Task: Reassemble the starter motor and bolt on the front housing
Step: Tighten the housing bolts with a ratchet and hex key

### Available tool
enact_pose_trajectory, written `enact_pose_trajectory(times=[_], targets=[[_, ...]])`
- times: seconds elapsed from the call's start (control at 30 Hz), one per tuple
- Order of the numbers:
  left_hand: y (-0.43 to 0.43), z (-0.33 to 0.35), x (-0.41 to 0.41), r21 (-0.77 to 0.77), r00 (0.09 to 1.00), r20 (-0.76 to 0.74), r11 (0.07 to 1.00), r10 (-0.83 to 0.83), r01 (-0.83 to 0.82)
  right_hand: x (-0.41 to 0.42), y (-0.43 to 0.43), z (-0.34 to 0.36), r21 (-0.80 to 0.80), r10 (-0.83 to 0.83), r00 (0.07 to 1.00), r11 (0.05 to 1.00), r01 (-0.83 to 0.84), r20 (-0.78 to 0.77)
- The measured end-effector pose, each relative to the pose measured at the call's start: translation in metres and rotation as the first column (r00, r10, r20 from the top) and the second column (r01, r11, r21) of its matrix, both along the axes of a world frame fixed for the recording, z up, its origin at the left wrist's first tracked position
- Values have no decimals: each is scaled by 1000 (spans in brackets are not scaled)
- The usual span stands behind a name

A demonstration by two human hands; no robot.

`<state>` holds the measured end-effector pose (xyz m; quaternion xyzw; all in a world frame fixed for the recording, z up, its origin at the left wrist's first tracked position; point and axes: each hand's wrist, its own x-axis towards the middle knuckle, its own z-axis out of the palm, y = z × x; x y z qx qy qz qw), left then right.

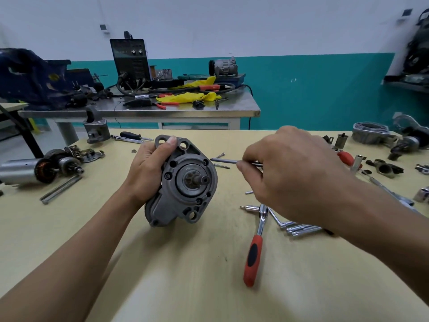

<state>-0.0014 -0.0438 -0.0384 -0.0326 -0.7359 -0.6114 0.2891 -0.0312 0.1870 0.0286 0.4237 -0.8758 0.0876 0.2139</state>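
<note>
The left hand [148, 173] has its fingers wrapped round the starter motor [190, 180], a rough cast-grey housing with a round nose and a smooth shaft stub, low over the pale surface [185, 287]. Just right of it, the right hand [294, 173] pinches a slim, shiny steel bolt [224, 160]. A red-handled ratchet [254, 256] lies below those fingers.

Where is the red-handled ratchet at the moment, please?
In the head view, the ratchet lies on the table, right of the starter and below the right hand, its head beside the chrome extensions.
</note>
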Motion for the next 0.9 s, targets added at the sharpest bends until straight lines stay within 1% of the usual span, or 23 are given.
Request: enact_pose_trajectory(times=[0.17, 0.27, 0.4, 0.57, 0.77, 0.9], targets=[[-3, -1, 1, 32, 1000, 16, 999, 16, -17, -3, -3, 2, -11, 32, 999, 999, -33, -39], [-6, 0, 1, 94, 999, 4, 995, 32, -32, 2, -2, 0, 9, 65, 998, 998, -65, 13], [-7, 0, 0, 126, 999, -17, 991, 40, -37, 19, 4, -12, 112, 84, 993, 989, -93, 79], [-5, -3, -2, 76, 1000, -2, 997, -5, 5, 30, -1, -22, 203, 76, 991, 974, -98, 111], [-1, -5, -4, -4, 998, -12, 998, -58, 58, 32, -7, -24, 239, 74, 997, 968, -77, 21], [-3, -7, -6, -20, 997, -20, 997, -70, 70, 33, -8, -24, 291, 73, 997, 954, -64, -21]])
